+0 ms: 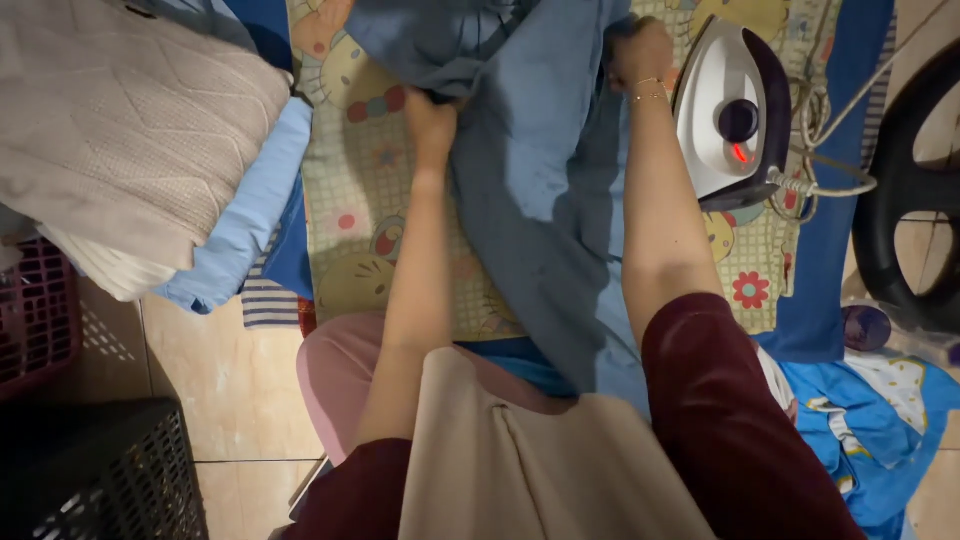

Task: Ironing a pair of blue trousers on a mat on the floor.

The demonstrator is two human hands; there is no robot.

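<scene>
A blue garment (pixel 540 190) lies spread over a cartoon-patterned ironing mat (pixel 360 190) on the floor. My left hand (pixel 432 112) is closed on a fold of the blue cloth near the top middle. My right hand (pixel 640 52), with a thin bracelet at the wrist, grips the garment's right edge. Just right of that hand a white and dark purple iron (pixel 728 112) rests on the mat, its red light on and its cord (pixel 830 150) looping off to the right.
A stack of folded laundry (pixel 130 130) in beige and light blue sits at the left. A pink basket (pixel 35 320) and a black crate (pixel 100 470) stand at lower left. Blue printed cloth (pixel 870 420) lies at lower right, beside a dark round object (pixel 905 190).
</scene>
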